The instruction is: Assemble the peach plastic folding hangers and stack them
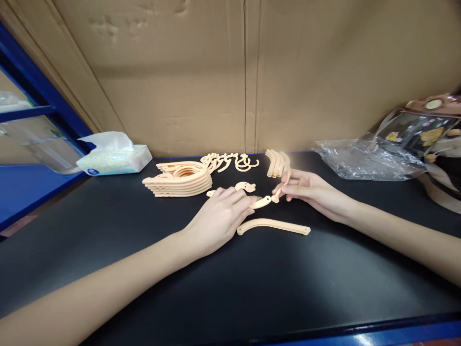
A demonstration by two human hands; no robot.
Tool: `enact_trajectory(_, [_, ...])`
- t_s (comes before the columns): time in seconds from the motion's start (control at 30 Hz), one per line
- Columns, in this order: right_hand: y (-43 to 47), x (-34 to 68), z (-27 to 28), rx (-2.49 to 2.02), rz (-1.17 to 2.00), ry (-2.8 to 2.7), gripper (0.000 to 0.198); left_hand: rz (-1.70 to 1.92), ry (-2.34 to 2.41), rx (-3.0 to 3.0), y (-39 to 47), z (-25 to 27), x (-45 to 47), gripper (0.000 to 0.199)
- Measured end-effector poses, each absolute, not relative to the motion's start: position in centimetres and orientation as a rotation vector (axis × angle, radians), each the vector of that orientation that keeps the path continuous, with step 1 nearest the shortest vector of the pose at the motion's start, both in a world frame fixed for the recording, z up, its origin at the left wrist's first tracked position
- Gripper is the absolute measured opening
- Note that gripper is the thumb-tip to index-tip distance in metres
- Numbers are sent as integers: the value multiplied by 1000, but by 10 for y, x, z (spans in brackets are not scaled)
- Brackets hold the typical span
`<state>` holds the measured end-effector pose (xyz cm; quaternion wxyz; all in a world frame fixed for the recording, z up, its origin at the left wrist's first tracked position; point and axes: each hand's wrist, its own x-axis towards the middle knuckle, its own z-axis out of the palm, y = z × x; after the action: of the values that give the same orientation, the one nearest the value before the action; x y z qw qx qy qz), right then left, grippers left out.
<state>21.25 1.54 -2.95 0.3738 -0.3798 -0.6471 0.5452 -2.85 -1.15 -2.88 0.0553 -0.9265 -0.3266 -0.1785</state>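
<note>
My left hand [225, 211] is closed around a beige plastic hanger piece [262, 202], whose rounded end with a hole sticks out past the fingertips. Between the fingers of my right hand [311, 190] is a thin curved hanger piece [276, 197], its small knobbed end close to the left piece's tip. Whether the two touch I cannot tell. Just beyond my left knuckles lies a hanger centre piece [245, 186] with small holes, partly hidden by that hand. A loose hanger arm [273, 224] rests on the black table nearer to me.
Stacked hanger parts [178, 180] stand at the back left, beside a pile of hooks [230, 162]. Several hanger arms [277, 163] lie behind my right hand. A tissue box [115, 156] is at left; a clear plastic bag [370, 158] and a transparent handbag [421, 129] are at right. Cardboard [180, 86] walls the back.
</note>
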Motion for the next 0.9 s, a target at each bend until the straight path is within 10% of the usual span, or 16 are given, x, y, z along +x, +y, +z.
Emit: enact_trajectory(0.9, [11,201,-32,-1082,1317,-1656,30,-533,-691,-2734,-18,-30,-23,27])
